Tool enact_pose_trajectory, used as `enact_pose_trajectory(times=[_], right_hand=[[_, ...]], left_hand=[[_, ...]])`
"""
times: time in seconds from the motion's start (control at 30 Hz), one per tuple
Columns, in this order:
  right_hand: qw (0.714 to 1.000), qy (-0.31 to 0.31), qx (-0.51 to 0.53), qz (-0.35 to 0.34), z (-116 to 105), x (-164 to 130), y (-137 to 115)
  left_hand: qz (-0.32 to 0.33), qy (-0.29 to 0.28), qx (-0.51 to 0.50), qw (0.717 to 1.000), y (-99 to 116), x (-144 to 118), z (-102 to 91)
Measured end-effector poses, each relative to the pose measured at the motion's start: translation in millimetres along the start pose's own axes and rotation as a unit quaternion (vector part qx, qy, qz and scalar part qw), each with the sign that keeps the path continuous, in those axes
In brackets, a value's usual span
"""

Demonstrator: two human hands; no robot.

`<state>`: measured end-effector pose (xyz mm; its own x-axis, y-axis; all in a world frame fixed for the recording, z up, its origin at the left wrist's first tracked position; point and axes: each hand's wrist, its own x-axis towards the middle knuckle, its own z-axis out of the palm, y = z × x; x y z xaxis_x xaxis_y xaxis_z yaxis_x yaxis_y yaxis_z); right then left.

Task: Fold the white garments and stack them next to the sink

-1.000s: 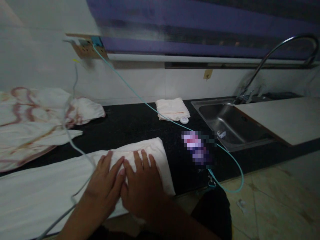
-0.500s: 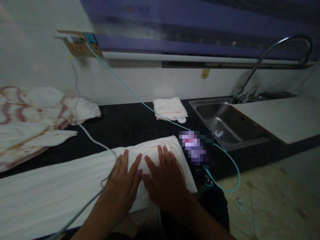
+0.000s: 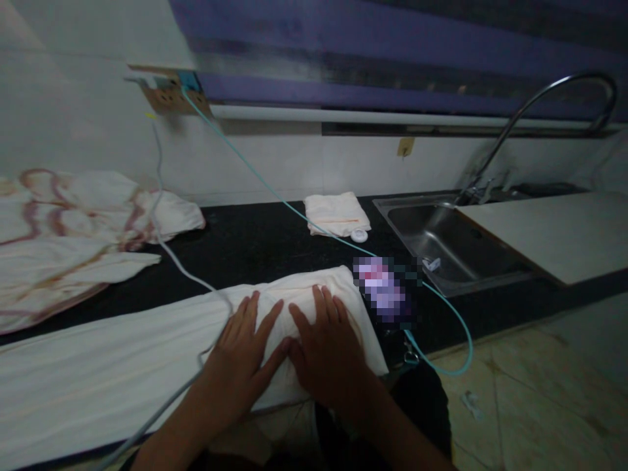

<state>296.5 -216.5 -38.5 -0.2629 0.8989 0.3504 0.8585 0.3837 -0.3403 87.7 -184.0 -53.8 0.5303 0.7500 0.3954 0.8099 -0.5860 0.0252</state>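
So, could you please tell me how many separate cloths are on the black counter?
3: a long white cloth under both hands at the front, a white cloth with reddish stripes at the far left, and a small folded cream cloth beside the steel sink.

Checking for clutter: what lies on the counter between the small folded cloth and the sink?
Only bare black counter separates folded cloth from sink, per head view.

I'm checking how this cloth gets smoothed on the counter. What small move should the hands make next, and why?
Probably slide both palms leftward along the white cloth. The left hand and right hand press flat, side by side, near its right end, and the long stretch to the left lies untouched, with a grey cable lying across it.
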Motion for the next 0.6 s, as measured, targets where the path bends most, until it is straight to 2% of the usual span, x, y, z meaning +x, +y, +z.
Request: enact_pose_trajectory(times=[0.1, 0.23, 0.37, 0.47, 0.6], right_hand=[[0.999, 0.032, 0.019, 0.008, -4.3, -0.9, -1.5], [0.990, 0.105, 0.091, 0.014, -24.3, -14.0, -5.7], [0.981, 0.101, 0.153, 0.061, -41.7, -49.6, -6.8], [0.980, 0.089, 0.146, 0.103, -44.3, -80.6, -2.6], [0.975, 0.106, 0.160, 0.108, -41.9, -107.7, 9.1]], left_hand=[[0.006, 0.002, -0.006, 1.000, -2.5, 3.2, -1.6], [0.002, -0.004, -0.019, 1.000, -9.0, 9.7, 0.9], [0.002, 0.040, -0.012, 0.999, -6.5, 14.3, 2.0], [0.026, 0.035, -0.011, 0.999, 15.8, 12.8, -5.3], [0.103, -0.031, -0.032, 0.994, 65.7, 10.4, -12.4]])
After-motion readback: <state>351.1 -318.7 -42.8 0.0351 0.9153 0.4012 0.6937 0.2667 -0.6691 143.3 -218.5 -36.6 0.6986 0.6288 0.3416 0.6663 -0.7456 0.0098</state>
